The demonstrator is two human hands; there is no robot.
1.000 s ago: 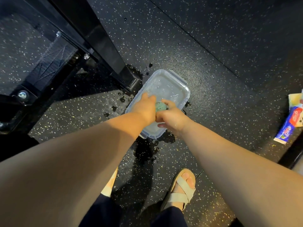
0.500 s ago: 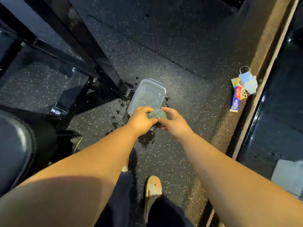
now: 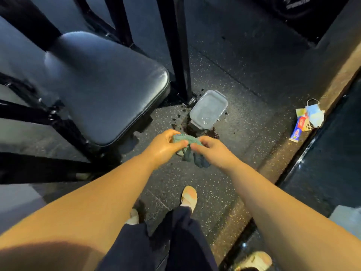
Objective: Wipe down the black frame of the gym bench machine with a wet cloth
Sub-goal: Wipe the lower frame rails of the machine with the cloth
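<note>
The left hand (image 3: 166, 146) and right hand (image 3: 213, 151) both pinch the green cloth (image 3: 187, 149) between them, fingers closed on its top edge, and the rest hangs below. The cloth is held in the air over the floor (image 3: 244, 90), nearer the person than the tub (image 3: 208, 109), which sits on the floor amid dark splashes. Judged from this, the cloth is wet and ready, but wiping has not begun: neither hand touches the frame (image 3: 178, 47).

The nearest upright of the frame stands just beyond the tub, its foot beside the tub's far corner. The padded seat (image 3: 109, 89) lies to the left, and it covers frame bars underneath. To the right, well apart, a face mask (image 3: 314, 114) and a small carton (image 3: 298, 130) lie by the wall. The tub and the wet patch sit between the person's feet and the upright, so stepping in risks a slip or a spill.
</note>
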